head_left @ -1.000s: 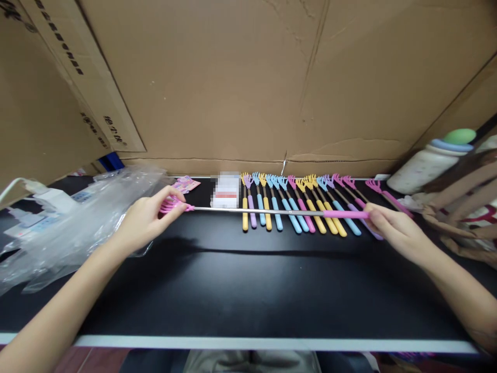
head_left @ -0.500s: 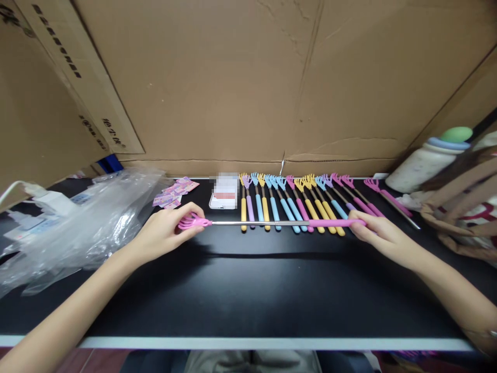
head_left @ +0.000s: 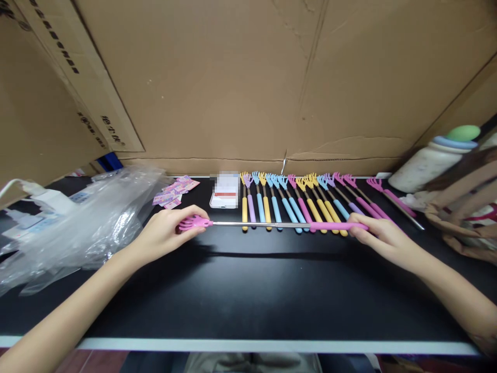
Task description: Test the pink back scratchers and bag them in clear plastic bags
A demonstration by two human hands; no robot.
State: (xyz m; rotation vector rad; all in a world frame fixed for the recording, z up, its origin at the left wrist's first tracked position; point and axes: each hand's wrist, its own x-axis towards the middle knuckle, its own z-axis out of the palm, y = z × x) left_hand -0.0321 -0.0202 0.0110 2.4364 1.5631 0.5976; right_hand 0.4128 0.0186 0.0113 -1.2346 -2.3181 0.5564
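Between my two hands a pink back scratcher [head_left: 334, 226] is held level above the black table, its metal rod drawn out long. My left hand [head_left: 165, 228] is closed round its claw-shaped head. On the other side my right hand [head_left: 378, 237] pinches the end of the pink handle. Behind the rod lies a row of back scratchers [head_left: 289, 207] in yellow, purple, blue and pink, claws toward the cardboard. To the right of that row rests another pink claw head [head_left: 375, 184], with a loose pink handle and metal rod [head_left: 404, 207] beside it.
Clear plastic bags [head_left: 97, 223] and a white plug adapter [head_left: 48, 199] lie at the left. Small printed cards [head_left: 176, 190] and a phone [head_left: 224, 199] sit farther back. A bottle [head_left: 430, 160] and a brown bag [head_left: 454, 223] stand right. Cardboard [head_left: 233, 88] walls the back.
Both hands keep hold of the stretched-out back scratcher in almost the same place. The view has shifted very slightly.
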